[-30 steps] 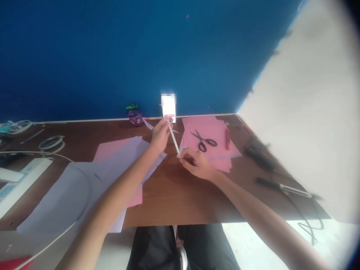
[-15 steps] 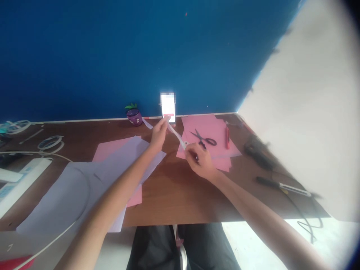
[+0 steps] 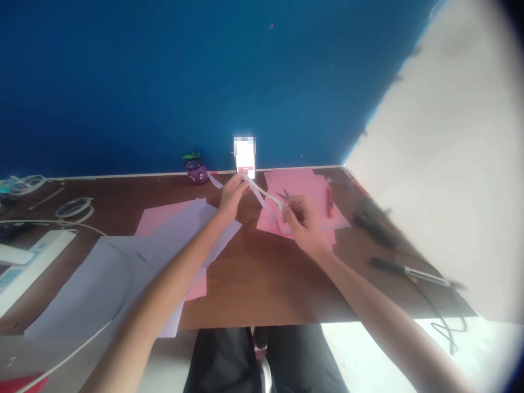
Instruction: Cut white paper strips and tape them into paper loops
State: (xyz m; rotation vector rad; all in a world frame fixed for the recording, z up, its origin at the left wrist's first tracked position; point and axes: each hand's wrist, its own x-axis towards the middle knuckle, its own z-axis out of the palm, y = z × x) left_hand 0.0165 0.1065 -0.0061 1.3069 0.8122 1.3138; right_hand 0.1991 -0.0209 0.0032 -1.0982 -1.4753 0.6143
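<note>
A thin pale strip (image 3: 266, 194), seemingly paper, stretches between my two hands above the desk. My left hand (image 3: 232, 195) is closed on its far end, just in front of the lit phone (image 3: 245, 157). Thumb and fingers of my right hand (image 3: 303, 219) pinch the nearer end, over the stacked pink paper (image 3: 297, 180). Below the taut part, a lilac length slopes down from my left fingers. Scissors (image 3: 283, 194) lie on the pink sheets, their handles hidden behind my right hand. A red, slim tool (image 3: 331, 202) rests to the right.
Lilac sheets (image 3: 110, 278) overlap pink paper at the left. A purple pot (image 3: 197, 171) with green leaves stands by the blue wall. At far left are a power strip (image 3: 36, 262) and cables. A dark-handled tool (image 3: 388, 265) lies right, beside the white wall.
My right hand has moved right and slightly up with its end of the strip, and now covers the scissors' handles. My left hand has stayed nearly in place.
</note>
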